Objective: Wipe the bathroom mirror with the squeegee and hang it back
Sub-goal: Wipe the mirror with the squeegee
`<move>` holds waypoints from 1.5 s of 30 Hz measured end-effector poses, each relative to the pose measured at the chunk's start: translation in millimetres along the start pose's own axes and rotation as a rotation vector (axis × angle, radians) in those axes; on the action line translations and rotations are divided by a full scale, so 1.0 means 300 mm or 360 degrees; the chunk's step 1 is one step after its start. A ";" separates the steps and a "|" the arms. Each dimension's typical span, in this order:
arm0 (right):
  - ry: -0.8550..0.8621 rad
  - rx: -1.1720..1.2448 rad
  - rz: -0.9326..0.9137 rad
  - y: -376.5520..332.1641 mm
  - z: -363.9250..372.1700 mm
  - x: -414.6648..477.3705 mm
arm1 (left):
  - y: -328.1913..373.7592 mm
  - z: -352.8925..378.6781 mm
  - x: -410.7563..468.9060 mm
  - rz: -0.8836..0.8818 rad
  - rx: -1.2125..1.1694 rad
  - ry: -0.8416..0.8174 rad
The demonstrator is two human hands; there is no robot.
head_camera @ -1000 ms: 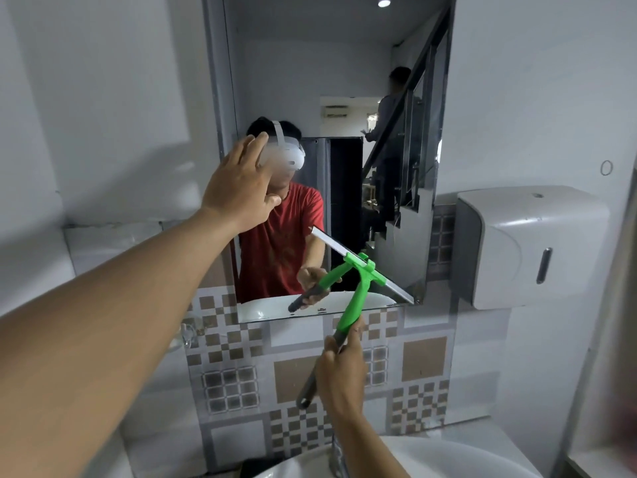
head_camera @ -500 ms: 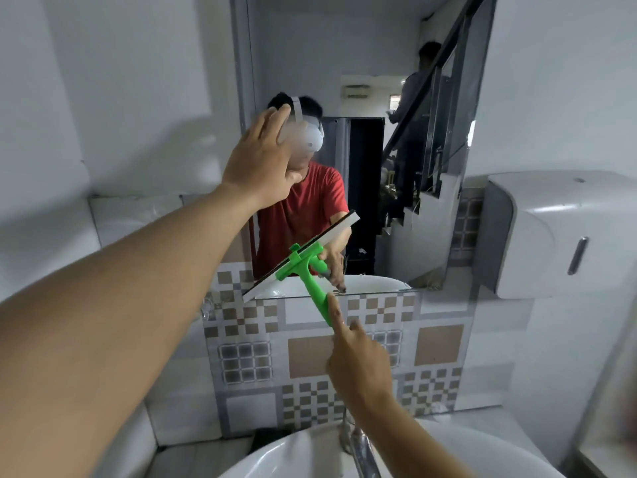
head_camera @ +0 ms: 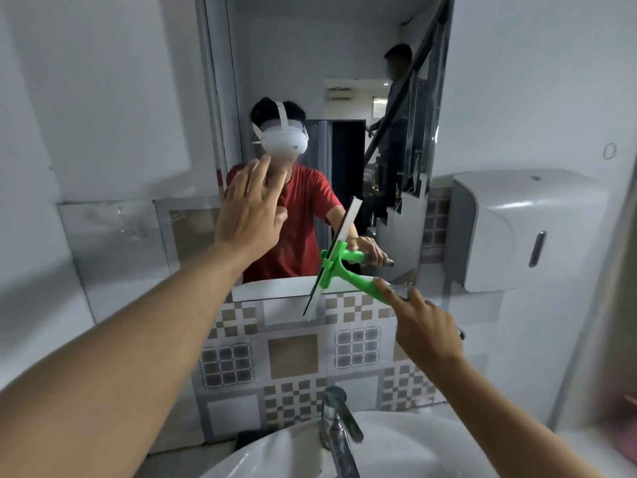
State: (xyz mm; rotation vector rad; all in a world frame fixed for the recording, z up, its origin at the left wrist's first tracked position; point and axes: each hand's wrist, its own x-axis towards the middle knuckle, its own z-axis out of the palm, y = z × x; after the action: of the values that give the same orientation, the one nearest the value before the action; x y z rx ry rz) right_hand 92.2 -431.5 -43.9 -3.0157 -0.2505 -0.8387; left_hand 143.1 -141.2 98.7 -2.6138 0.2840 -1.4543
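A: Starting nearest, what do you see?

B: A white sink point(head_camera: 303, 453) with a chrome tap point(head_camera: 339, 426) below, then both forearms reaching out. The right hand point(head_camera: 425, 334) has its grip closed around the handle of the green squeegee point(head_camera: 339, 267), forefinger stretched along it.

A: What has changed?

B: Half a second ago the blade lay slanted low and to the left; now it stands nearly upright near the lower right corner of the mirror point(head_camera: 327, 98), its lower end hanging past the mirror's bottom edge over the patterned tiles point(head_camera: 293, 353). I judge a sideways stroke is being set up, so wiping is midway and hanging comes later.

A: And the left hand point(head_camera: 250, 208)?

B: Fingers spread, holding nothing, lower than before, at the mirror's left edge; I cannot tell whether it touches the glass.

A: Beyond?

B: A grey paper dispenser point(head_camera: 524, 232) on the right wall, pale walls either side, stairs reflected.
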 end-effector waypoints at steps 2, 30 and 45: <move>-0.0005 0.0049 0.0109 0.049 0.023 -0.008 | 0.026 0.027 -0.026 0.0003 0.0008 -0.0054; -0.0480 0.0904 0.0653 -0.047 0.146 -0.217 | 0.147 0.108 -0.091 -0.0002 0.0046 -0.0324; -0.0423 0.0370 0.0135 0.142 -0.306 -0.197 | 0.428 -0.177 -0.181 0.0189 -0.0584 -0.0662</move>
State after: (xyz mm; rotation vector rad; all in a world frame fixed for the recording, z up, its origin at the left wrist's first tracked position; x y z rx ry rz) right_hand 1.8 -486.5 6.3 -2.8855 -0.2026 -0.3713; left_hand 57.3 -255.1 54.7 -3.0357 0.6937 -0.8543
